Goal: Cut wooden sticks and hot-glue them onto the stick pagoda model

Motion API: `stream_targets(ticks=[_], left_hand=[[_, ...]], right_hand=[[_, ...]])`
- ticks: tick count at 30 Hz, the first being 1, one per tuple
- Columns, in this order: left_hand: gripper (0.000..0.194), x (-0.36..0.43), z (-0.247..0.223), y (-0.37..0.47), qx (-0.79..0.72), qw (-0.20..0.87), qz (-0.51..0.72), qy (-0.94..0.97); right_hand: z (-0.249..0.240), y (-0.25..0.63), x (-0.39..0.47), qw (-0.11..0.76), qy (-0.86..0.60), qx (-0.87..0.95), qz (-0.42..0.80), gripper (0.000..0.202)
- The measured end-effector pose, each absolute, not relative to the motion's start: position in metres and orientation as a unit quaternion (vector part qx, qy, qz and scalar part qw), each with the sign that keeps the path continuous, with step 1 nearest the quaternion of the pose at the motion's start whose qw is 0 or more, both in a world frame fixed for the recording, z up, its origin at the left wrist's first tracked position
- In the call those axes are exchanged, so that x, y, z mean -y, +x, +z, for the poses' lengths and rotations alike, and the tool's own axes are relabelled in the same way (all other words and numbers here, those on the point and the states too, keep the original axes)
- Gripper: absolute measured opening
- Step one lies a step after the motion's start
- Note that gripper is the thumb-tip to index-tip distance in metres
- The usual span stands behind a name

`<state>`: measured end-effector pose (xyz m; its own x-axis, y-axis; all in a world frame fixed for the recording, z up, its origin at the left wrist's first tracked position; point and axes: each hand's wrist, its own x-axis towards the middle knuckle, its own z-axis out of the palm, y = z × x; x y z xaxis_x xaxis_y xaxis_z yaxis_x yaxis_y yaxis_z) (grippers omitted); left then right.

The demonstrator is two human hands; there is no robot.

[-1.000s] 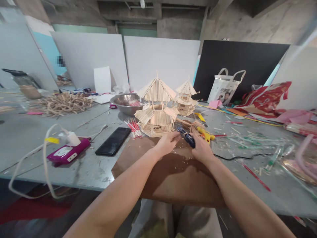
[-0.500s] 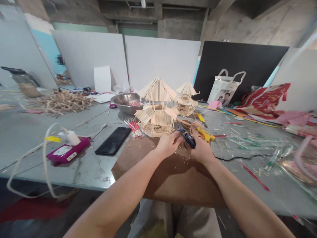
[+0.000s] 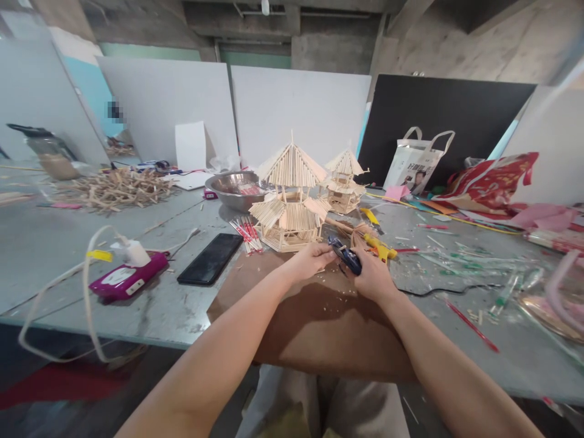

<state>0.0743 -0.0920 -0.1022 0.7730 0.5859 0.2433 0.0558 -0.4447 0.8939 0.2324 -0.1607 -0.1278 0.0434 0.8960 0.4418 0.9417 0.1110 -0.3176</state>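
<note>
Left hand (image 3: 310, 261): flattened and drawn slightly left since the earlier frame; whether anything is pinched cannot be told.
Blue tool (image 3: 349, 258): gripped by the right hand (image 3: 371, 275), over the brown board (image 3: 337, 344).
Pavilion (image 3: 293, 213): just beyond; could be knocked by a stray knuckle. Skin could be nipped if the tool is squeezed too close.

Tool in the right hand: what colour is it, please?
The tool is dark blue; head view.
</note>
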Motion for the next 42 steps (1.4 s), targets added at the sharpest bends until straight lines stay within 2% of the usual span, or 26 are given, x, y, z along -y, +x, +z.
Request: stream_targets(ticks=[4, 7, 10, 14, 17, 20, 24, 30, 33, 36, 38, 42], left_hand=[[0.034, 0.094, -0.097, 0.071, -0.208, 0.558, 0.245, 0.765], [0.036, 0.094, -0.097, 0.072, -0.218, 0.547, 0.247, 0.770], [0.034, 0.095, -0.103, 0.077, -0.221, 0.462, 0.288, 0.809], [0.030, 0.100, -0.111, 0.081, -0.297, 0.265, 0.354, 0.847], [0.028, 0.102, -0.112, 0.081, -0.332, 0.214, 0.340, 0.854], [0.027, 0.100, -0.111, 0.080, -0.280, 0.256, 0.340, 0.860], [0.028, 0.095, -0.109, 0.080, -0.210, 0.366, 0.333, 0.843], [0.034, 0.094, -0.103, 0.073, -0.240, 0.568, 0.235, 0.751], [0.037, 0.092, -0.102, 0.068, -0.245, 0.635, 0.187, 0.708], [0.037, 0.091, -0.102, 0.069, -0.239, 0.638, 0.189, 0.707], [0.037, 0.091, -0.104, 0.072, -0.234, 0.601, 0.220, 0.731], [0.033, 0.095, -0.111, 0.079, -0.238, 0.430, 0.321, 0.809]], right_hand=[[-0.128, 0.232, 0.161, 0.274, -0.665, 0.693, -0.042, 0.033], [-0.127, 0.231, 0.162, 0.269, -0.672, 0.689, -0.036, 0.029], [-0.125, 0.230, 0.163, 0.263, -0.684, 0.679, -0.039, 0.025], [-0.123, 0.228, 0.162, 0.250, -0.709, 0.658, -0.054, 0.026], [-0.123, 0.227, 0.161, 0.247, -0.713, 0.654, -0.055, 0.028], [-0.124, 0.228, 0.160, 0.251, -0.709, 0.657, -0.048, 0.031], [-0.125, 0.231, 0.160, 0.264, -0.690, 0.673, -0.040, 0.031], [-0.126, 0.232, 0.161, 0.267, -0.671, 0.691, -0.034, 0.028], [-0.126, 0.232, 0.161, 0.265, -0.666, 0.697, -0.031, 0.028], [-0.125, 0.231, 0.161, 0.256, -0.673, 0.692, -0.040, 0.025], [-0.124, 0.231, 0.161, 0.247, -0.682, 0.687, -0.051, 0.022], [-0.122, 0.229, 0.161, 0.228, -0.702, 0.671, -0.066, 0.019]])
